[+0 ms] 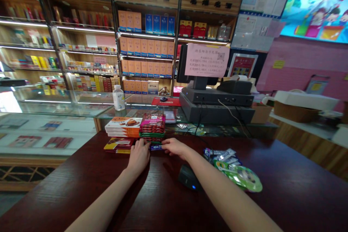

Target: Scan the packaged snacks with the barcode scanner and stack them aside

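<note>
A small purple wrapped stick pack point(156, 148) lies on the table at the foot of a stack of snack packs. My left hand point(139, 154) closes its fingertips at the pack's left end. At the other end, my right hand point(175, 146) pinches it between thumb and fingers. Just behind are red and pink snack packs point(152, 123), piled with green ones lower down. White and orange boxes point(122, 127) stand to their left, above yellow and red packs point(118, 145). The tips of my left fingers are partly hidden against the stack.
A dark scanner-like device point(187, 177) with a blue light lies by my right forearm. Further right are loose purple sticks point(227, 155) and a green package point(240, 177). Behind the table point(152, 203) stand a glass counter, a white bottle point(119, 98) and a register point(216, 101).
</note>
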The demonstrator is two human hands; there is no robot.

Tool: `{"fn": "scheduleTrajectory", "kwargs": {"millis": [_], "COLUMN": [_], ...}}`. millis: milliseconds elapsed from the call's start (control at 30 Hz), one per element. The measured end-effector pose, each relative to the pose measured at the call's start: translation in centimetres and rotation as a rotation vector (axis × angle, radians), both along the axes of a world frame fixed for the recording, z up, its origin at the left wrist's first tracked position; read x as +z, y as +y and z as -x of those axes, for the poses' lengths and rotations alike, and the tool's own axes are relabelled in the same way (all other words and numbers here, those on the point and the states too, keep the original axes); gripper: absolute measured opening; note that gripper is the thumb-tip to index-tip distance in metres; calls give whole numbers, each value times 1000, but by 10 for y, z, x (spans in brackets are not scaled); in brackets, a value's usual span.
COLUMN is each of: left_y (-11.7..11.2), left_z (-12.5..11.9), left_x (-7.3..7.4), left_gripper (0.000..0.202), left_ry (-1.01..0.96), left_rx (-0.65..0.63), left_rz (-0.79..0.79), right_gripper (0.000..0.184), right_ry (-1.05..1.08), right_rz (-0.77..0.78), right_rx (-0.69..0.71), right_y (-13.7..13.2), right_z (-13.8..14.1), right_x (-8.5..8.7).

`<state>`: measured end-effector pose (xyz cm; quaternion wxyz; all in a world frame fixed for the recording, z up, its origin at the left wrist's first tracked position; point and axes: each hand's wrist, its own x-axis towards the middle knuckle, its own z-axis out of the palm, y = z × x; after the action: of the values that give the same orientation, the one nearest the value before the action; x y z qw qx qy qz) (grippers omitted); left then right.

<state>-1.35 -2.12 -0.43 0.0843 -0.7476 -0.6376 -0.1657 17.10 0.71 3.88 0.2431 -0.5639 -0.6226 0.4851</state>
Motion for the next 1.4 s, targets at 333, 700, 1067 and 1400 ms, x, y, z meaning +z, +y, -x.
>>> {"fn": "scheduleTrajectory", "kwargs": {"millis": [333, 700, 1067, 1400], "left_y": [-17, -14, -15, -21], "left_z": [2, 3, 2, -35], "left_x": [4, 3, 5, 25], "left_gripper": [37, 37, 40, 35], "left_ry": [64, 90, 101, 99], "left_rx": [-84, -54, -82, -186], "left_rz": [-3, 38, 9, 8], "right_gripper": [20, 26, 34, 35], "right_ry": [-11, 29, 70, -7], "right_rz": [2, 25, -34, -171], "right_rx": [15, -12, 19, 28], "right_y": [1, 5, -7, -22], "right_z": [-7, 0, -17, -74], "right_x": [-4, -6, 4, 15]}}
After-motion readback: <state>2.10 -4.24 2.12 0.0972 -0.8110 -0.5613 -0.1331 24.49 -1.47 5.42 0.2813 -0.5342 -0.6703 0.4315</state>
